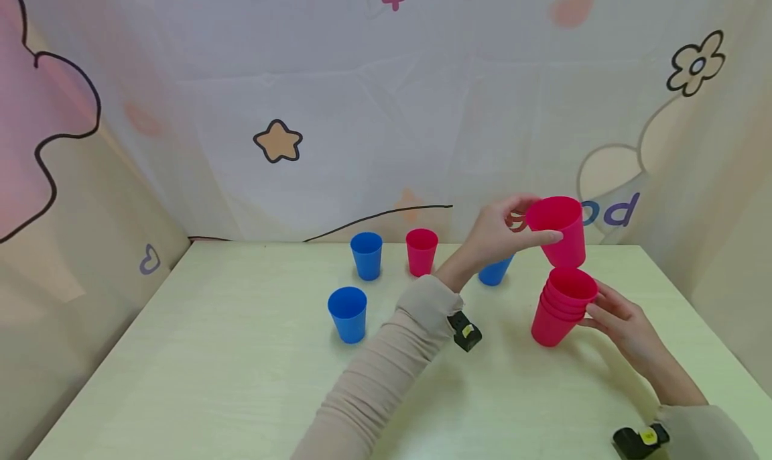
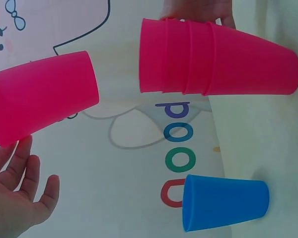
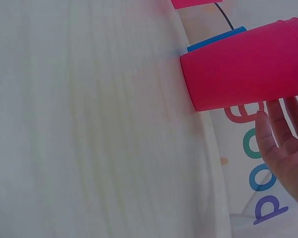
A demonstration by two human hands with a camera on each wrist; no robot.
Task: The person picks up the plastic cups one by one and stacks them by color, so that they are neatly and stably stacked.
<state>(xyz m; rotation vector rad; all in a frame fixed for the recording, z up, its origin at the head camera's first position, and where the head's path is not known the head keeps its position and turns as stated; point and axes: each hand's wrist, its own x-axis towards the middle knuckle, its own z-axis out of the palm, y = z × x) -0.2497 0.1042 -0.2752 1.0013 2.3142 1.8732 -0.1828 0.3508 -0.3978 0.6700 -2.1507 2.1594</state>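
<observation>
My left hand point(image 1: 509, 228) pinches a red cup point(image 1: 563, 235) between thumb and fingers, upright just above a stack of red cups point(image 1: 555, 319). In the left wrist view the held cup point(image 2: 44, 94) and the stack point(image 2: 238, 62) are apart. With thumb and fingers, my right hand point(image 1: 627, 329) holds the stack's right side near the rims; the stack looks slightly tilted. The right wrist view has the stack point(image 3: 243, 69) with the right hand's fingers point(image 3: 278, 124) against it.
Two blue cups point(image 1: 366, 255) point(image 1: 348, 316) stand left of centre, with a single red cup point(image 1: 421, 252) beside the rear one. Another blue cup point(image 1: 494, 272) is partly hidden behind my left hand. A printed cloth point(image 1: 362, 111) hangs behind the table point(image 1: 211, 353).
</observation>
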